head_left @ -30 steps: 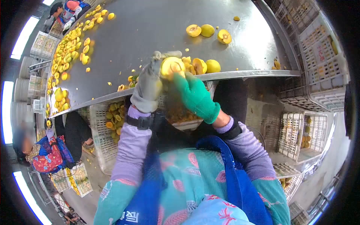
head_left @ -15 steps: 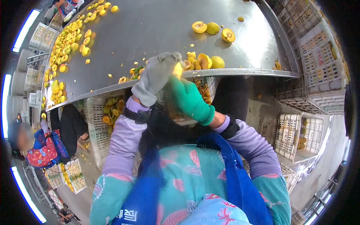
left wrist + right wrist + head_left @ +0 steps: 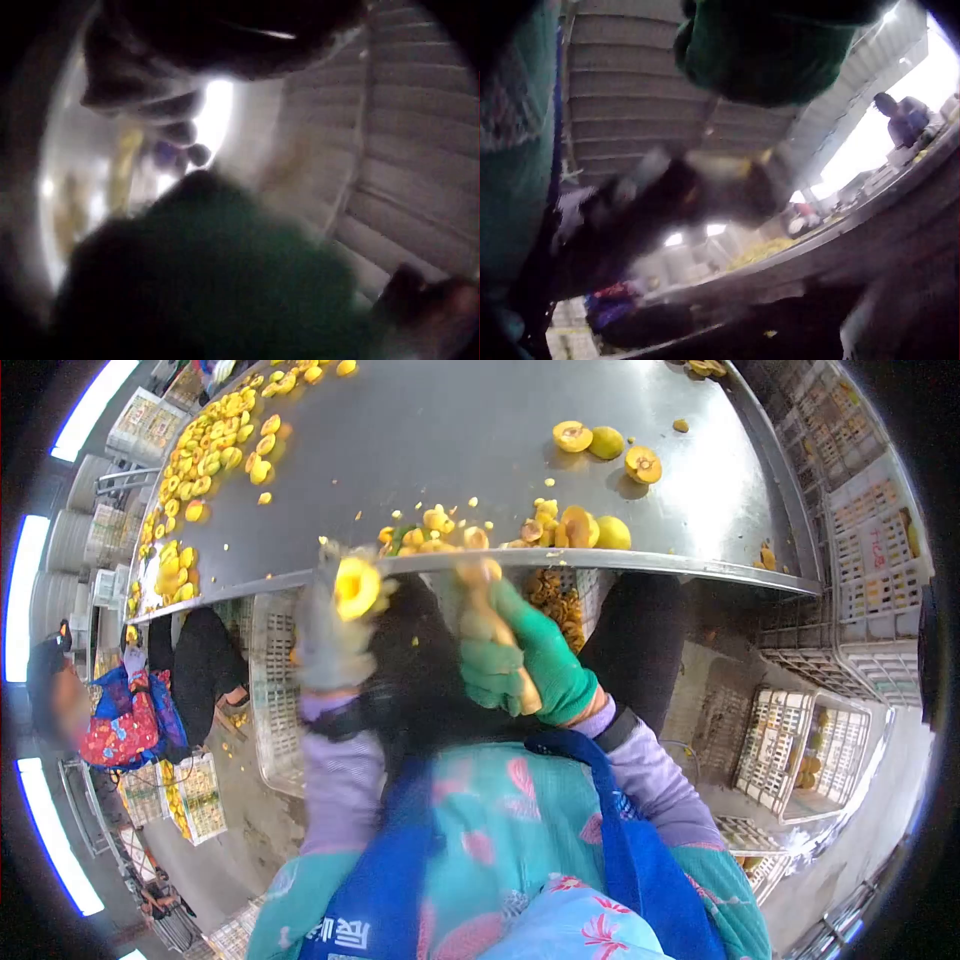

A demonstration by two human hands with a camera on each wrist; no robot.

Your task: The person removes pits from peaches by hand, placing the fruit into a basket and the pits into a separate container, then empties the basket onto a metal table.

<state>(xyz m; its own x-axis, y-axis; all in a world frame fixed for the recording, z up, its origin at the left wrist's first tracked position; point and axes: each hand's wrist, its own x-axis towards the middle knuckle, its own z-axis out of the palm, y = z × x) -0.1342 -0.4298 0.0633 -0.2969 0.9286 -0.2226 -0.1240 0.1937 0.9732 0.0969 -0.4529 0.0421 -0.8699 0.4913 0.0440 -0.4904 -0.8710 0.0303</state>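
In the head view the left hand [image 3: 335, 630], in a grey glove and blurred, holds a yellow fruit half [image 3: 357, 588] whose middle is hollow. The right hand [image 3: 535, 660], in a green glove, grips a wooden-looking handle [image 3: 490, 625]; the tool's far end is blurred near the table edge. The hands are apart, both on the near side of the metal table [image 3: 440, 450]. Cut fruit pieces [image 3: 430, 542] lie along its edge, with a halved fruit [image 3: 575, 528] and a whole one [image 3: 613, 533] to their right. Both wrist views are dark and blurred.
Many yellow halves [image 3: 205, 455] cover the table's left side. Two halves and a whole fruit [image 3: 606, 443] lie farther back. A crate of brown scraps [image 3: 556, 600] stands below the edge, another crate [image 3: 275, 700] at left. Stacked crates [image 3: 865, 550] stand right; a seated person [image 3: 120, 725] is at left.
The hands have separated; the left has moved left and down with the fruit, showing its hollow. The right hand has shifted slightly, and its handle now shows. The view has shifted.
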